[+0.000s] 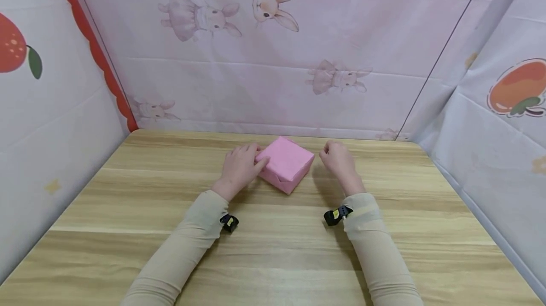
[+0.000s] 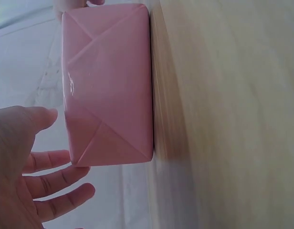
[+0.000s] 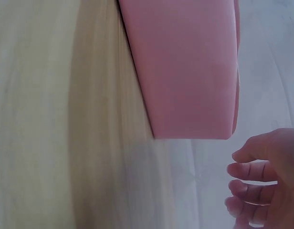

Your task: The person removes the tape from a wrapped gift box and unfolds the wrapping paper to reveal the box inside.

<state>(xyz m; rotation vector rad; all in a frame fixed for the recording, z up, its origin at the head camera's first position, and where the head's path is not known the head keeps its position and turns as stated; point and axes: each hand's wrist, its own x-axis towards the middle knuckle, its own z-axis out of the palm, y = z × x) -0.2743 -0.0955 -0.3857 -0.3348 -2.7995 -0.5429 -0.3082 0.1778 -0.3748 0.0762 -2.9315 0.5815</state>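
Observation:
A box wrapped in pink paper [image 1: 286,158] lies on the wooden table, set at an angle, with folded flaps on one end [image 2: 109,86]. My left hand [image 1: 241,166] is at its left corner. In the left wrist view that hand's thumb stands off the box, and the spread fingertips [image 2: 80,191] come right up to its lower corner. To the right of the box, my right hand [image 1: 338,160] is held apart from it. Its fingers [image 3: 240,188] are loosely bent and hold nothing, as the right wrist view shows.
Black wrist cameras sit on both sleeves, left [image 1: 229,222] and right [image 1: 337,215]. Behind the wooden table [image 1: 273,258] hangs a pink sheet [image 1: 256,93] printed with rabbits. White sheets with fruit prints stand along the left [image 1: 38,130] and right [image 1: 490,154] sides.

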